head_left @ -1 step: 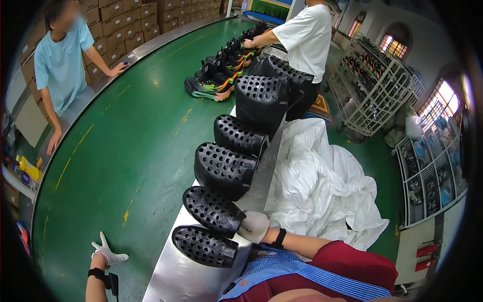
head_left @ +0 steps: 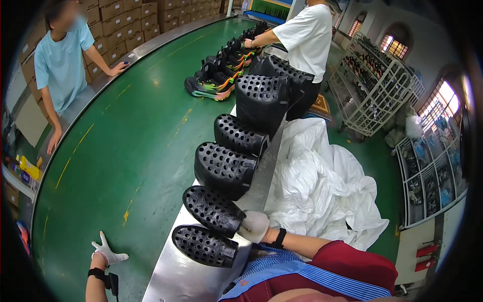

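Note:
A row of black perforated clogs runs along a metal strip (head_left: pixel 173 277) beside a green conveyor belt (head_left: pixel 131 151). My right hand (head_left: pixel 254 225), in a white glove, is closed against the heel end of the second clog (head_left: pixel 214 210). The nearest clog (head_left: pixel 204 245) lies just left of it. More clogs (head_left: pixel 224 168) stand further up the row, ending in a large stack (head_left: pixel 261 100). My left hand (head_left: pixel 107 251), also in a white glove, rests flat on the belt with its fingers spread, holding nothing.
Black sneakers with colourful soles (head_left: pixel 211 83) sit at the belt's far end, where a person in a white shirt (head_left: pixel 307 35) handles them. A person in light blue (head_left: pixel 60 60) leans on the far rim. Crumpled white sheeting (head_left: pixel 317 186), a wire cart (head_left: pixel 372 95) and cardboard boxes (head_left: pixel 126 20) surround the line.

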Motion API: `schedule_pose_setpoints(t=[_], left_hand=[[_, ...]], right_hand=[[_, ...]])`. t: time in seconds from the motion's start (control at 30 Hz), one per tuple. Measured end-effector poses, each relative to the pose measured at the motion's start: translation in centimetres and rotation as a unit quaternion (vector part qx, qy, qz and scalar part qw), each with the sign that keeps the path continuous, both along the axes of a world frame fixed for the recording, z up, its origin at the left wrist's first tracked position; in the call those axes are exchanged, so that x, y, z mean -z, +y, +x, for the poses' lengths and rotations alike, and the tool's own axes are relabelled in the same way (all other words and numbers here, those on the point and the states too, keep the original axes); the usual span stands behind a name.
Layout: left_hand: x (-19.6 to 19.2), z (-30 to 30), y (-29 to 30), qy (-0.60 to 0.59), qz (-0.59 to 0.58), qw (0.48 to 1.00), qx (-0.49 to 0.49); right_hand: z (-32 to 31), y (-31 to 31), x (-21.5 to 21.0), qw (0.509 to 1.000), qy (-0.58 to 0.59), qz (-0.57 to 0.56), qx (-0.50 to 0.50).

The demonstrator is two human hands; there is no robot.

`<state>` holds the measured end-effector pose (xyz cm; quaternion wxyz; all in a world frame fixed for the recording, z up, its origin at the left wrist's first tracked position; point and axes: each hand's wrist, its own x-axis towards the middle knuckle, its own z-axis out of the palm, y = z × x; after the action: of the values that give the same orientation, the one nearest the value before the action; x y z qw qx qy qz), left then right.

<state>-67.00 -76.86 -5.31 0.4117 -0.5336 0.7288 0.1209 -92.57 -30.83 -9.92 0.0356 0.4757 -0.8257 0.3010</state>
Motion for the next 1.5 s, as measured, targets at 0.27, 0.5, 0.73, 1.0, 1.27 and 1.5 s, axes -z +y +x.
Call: schedule_pose_setpoints(t=[0.27,0.5,0.73,1.0,1.27,1.5], left_hand=[[0.1,0.6,-0.3,0.002,0.001,1.0,-0.002],[0.2,1.2,-0.2,-0.008,-0.006,1.0,-0.005],[-0.2,1.6,0.1,-0.002,0.0,1.0,-0.005],[0.0,2.9,-0.7,0.025,-0.002,1.0,0.0],[-1.5,3.2,0.7,0.054,-0.002,0.999,-0.004],[-1.3,3.8,1.7,0.037,-0.026,0.999,-0.009]], right_hand=[[0.0,-0.2,0.8,1.0,-0.002,-0.006,0.014],[0.1,-0.2,0.2,1.0,0.008,-0.005,0.011],[0.1,0.0,0.7,1.0,0.02,-0.016,0.011],[0.1,-0.3,0.8,0.999,0.013,-0.032,0.007],[0.1,-0.4,0.2,0.996,0.027,-0.083,0.0],[0.4,-0.4,0.6,0.991,0.06,-0.119,0.004]])
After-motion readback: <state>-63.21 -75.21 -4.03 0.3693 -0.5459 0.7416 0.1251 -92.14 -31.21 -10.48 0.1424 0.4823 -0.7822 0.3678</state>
